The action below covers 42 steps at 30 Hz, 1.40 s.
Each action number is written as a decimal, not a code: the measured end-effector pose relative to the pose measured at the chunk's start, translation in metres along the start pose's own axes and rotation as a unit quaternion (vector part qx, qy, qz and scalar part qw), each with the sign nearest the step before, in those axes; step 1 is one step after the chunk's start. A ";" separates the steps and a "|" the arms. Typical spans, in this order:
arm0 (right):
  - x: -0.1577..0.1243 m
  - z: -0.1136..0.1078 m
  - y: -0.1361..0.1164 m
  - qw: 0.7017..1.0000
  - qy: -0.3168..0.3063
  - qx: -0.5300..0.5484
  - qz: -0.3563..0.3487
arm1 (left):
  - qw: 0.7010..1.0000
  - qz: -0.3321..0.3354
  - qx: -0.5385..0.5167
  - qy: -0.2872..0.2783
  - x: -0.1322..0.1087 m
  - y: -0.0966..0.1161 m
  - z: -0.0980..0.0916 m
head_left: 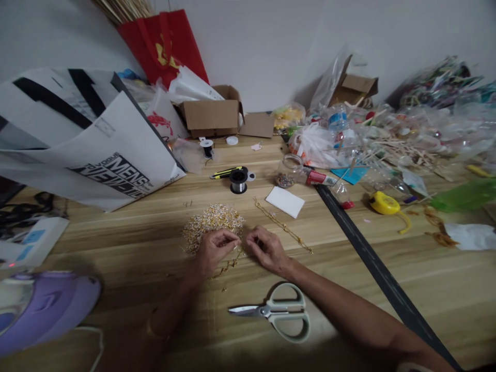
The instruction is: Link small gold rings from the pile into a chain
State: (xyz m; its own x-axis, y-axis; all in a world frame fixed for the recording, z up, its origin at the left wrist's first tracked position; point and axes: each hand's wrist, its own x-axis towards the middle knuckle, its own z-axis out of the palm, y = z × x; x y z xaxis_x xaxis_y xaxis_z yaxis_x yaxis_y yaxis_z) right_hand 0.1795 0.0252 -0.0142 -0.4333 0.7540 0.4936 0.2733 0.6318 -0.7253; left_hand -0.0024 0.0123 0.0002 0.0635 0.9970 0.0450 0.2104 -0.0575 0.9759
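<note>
My left hand [214, 249] and my right hand [265, 248] meet over the wooden table [349, 305], fingertips pinched close together. Between them hangs a thin gold chain piece [228, 266] that trails down below my left hand. Just beyond my fingers lies a heap of small gold and pearl-like beads or links [212, 221]. A second gold chain [282, 226] runs diagonally to the right of my right hand. What exactly each fingertip grips is too small to make out.
Pale-handled scissors [279, 311] lie shut in front of my arms. A wire spool [238, 181], a utility knife [227, 172], a white card [285, 201], a bead jar [289, 171], a long dark ruler [380, 271] and a yellow tape measure [383, 204] lie about. Bags and boxes crowd the back.
</note>
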 end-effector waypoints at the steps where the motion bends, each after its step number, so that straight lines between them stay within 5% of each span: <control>1: 0.000 0.000 0.000 1.000 -0.001 -0.003 -0.005 | 1.000 -0.001 -0.001 0.003 0.000 -0.002 0.000; 18: 0.000 -0.001 -0.003 0.998 -0.035 -0.020 -0.049 | 0.999 -0.011 0.019 0.028 -0.006 -0.003 0.003; 31: 0.000 -0.001 -0.005 0.997 -0.044 -0.038 -0.055 | 0.956 0.191 0.216 0.052 -0.011 0.001 0.005; 42: 0.000 0.001 -0.004 0.996 -0.041 -0.053 -0.060 | 0.928 0.250 0.273 0.029 -0.014 0.001 0.005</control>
State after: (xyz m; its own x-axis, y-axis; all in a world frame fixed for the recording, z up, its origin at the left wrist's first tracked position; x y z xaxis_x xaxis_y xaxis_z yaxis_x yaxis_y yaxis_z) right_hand 0.1781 0.0227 -0.0121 -0.5361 0.6581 0.5287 0.3028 0.7345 -0.6073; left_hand 0.0021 -0.0023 -0.0002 0.2369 0.8383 0.4910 0.6330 -0.5166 0.5766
